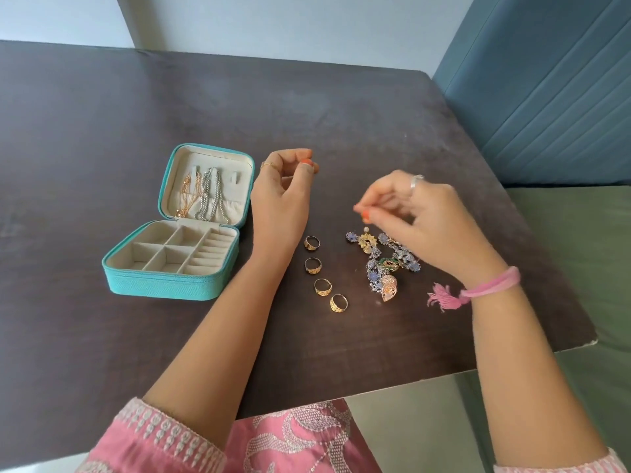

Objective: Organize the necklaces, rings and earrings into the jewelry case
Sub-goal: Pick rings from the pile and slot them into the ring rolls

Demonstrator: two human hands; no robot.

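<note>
My teal jewelry case sits open on the left, necklaces hanging in its lid. Four rings wait between my arms. My left hand is loosely curled, holding nothing; my right hand pinches an earring from the earring pile.

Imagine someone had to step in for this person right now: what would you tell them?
Left hand: loosely curled beside the open jewelry case, holding nothing I can see.
Right hand: fingers pinched above the earring pile; whether they grip anything is unclear.
Done: necklaces hang in the lid.
Left: four rings lie in a row on the table, the earrings in a tangle beside them. The case's tray compartments look empty.
</note>
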